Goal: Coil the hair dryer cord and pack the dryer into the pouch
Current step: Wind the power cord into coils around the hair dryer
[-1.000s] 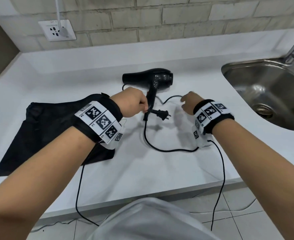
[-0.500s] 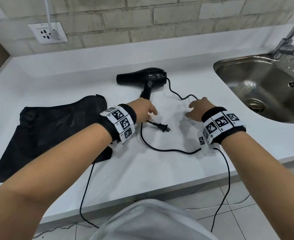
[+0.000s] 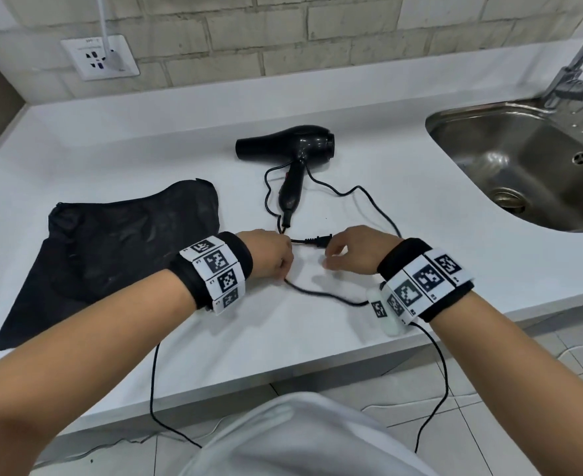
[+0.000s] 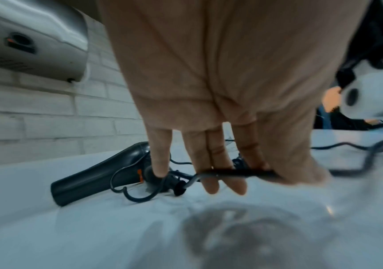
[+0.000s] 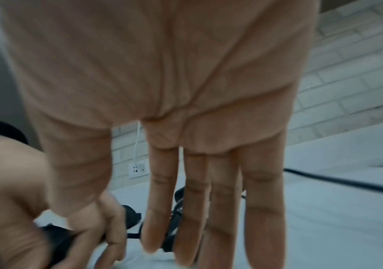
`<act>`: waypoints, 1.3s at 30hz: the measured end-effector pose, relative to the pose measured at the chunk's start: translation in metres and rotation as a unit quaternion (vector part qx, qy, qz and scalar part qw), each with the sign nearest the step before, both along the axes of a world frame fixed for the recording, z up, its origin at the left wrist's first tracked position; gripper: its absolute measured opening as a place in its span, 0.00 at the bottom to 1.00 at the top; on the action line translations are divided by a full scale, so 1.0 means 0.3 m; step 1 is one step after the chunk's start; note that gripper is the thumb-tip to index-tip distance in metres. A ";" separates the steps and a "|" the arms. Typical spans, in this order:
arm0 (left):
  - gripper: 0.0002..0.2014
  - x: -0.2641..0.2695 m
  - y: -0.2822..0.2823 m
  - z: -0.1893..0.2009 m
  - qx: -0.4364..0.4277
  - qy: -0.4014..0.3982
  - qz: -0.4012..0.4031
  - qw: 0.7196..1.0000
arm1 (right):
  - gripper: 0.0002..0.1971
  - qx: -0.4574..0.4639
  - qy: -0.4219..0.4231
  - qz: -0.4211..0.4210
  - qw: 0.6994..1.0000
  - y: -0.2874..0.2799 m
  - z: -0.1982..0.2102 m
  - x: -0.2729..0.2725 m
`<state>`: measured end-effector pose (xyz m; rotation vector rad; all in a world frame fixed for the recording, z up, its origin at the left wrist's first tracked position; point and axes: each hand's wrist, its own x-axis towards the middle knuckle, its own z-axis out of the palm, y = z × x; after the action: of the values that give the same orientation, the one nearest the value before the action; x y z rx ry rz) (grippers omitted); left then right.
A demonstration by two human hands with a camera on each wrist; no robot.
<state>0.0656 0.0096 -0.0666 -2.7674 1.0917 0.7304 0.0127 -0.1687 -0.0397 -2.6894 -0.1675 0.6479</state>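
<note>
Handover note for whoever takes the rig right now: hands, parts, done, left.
Left hand: pinches the thin black power cord just behind its plug.
Right hand: open, fingers straight, at the plug end; contact unclear.
Black plastic hair dryer: lying on the white countertop, cord trailing loose around it.
Black fabric pouch: flat on the counter, left of the dryer.
Done: plug end picked up.
Left: coil the cord, put the dryer in the pouch.
</note>
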 end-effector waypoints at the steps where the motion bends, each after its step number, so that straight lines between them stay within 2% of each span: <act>1: 0.07 0.002 0.001 0.015 -0.026 0.015 0.019 0.999 | 0.17 0.014 0.015 0.016 1.000 0.008 0.002 -0.007; 3: 0.09 0.009 0.003 0.056 -0.103 0.033 0.048 0.993 | 0.16 0.022 0.027 0.051 0.998 0.022 0.009 -0.015; 5: 0.09 0.019 0.012 0.095 -0.189 0.026 0.062 0.980 | 0.13 0.058 0.014 0.053 0.997 0.031 0.019 -0.009; 7: 0.08 0.027 0.023 0.122 -0.275 0.007 0.074 0.959 | 0.11 0.133 -0.036 0.003 0.990 0.034 0.038 0.006; 9: 0.06 0.040 0.031 0.147 -0.347 0.000 0.094 0.933 | 0.11 0.178 -0.131 -0.052 0.974 0.028 0.050 0.025; 11: 0.06 0.056 0.032 0.167 -0.407 0.007 0.118 0.906 | 0.07 0.204 -0.275 -0.102 0.934 0.023 0.053 0.038; 13: 0.09 0.071 0.030 0.192 -0.475 0.024 0.147 0.867 | 0.09 0.196 -0.441 -0.139 0.865 0.026 0.056 0.040; 15: 0.11 0.086 0.028 0.219 -0.531 0.037 0.177 0.828 | 0.08 0.144 -0.568 -0.121 0.801 0.044 0.072 0.028; 16: 0.12 0.093 0.025 0.232 -0.547 0.038 0.190 0.815 | 0.06 0.135 -0.599 -0.089 0.784 0.056 0.081 0.021; 17: 0.12 0.100 0.023 0.247 -0.556 0.036 0.198 0.807 | 0.06 0.144 -0.599 -0.052 0.786 0.070 0.087 0.020; 18: 0.12 0.104 0.019 0.260 -0.563 0.038 0.202 0.801 | 0.07 0.161 -0.566 -0.024 0.808 0.086 0.092 0.017; 21: 0.13 0.105 0.001 0.292 -0.578 0.057 0.207 0.787 | 0.09 0.168 -0.343 -0.030 0.924 0.137 0.078 0.043; 22: 0.13 0.102 -0.006 0.301 -0.581 0.064 0.209 0.784 | 0.13 0.151 -0.265 -0.047 0.951 0.154 0.063 0.064; 24: 0.13 0.097 -0.016 0.307 -0.586 0.073 0.215 0.778 | 0.23 0.136 -0.142 -0.071 0.978 0.192 0.033 0.112; 25: 0.13 0.097 -0.020 0.309 -0.588 0.077 0.217 0.775 | 0.24 0.136 -0.119 -0.076 0.981 0.210 0.023 0.138; 27: 0.13 0.096 -0.023 0.311 -0.591 0.081 0.220 0.772 | 0.16 0.168 -0.140 -0.096 0.971 0.239 0.012 0.177; 29: 0.14 0.096 -0.019 0.314 -0.591 0.082 0.222 0.771 | 0.06 0.237 -0.165 -0.132 0.948 0.250 0.013 0.196; 33: 0.13 0.104 0.001 0.331 -0.593 0.066 0.230 0.769 | 0.09 0.350 -0.190 -0.243 0.884 0.178 0.028 0.221; 37: 0.13 0.114 0.028 0.346 -0.603 0.049 0.243 0.758 | 0.09 0.374 -0.229 -0.354 0.826 0.050 0.033 0.266; 39: 0.14 0.118 0.036 0.351 -0.607 0.045 0.244 0.755 | 0.13 0.384 -0.233 -0.394 0.802 -0.005 0.029 0.280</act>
<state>0.1008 0.0205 0.0388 -4.2775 1.0688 0.0793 0.0969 -0.1701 -0.0311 -1.7953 0.4581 -0.3107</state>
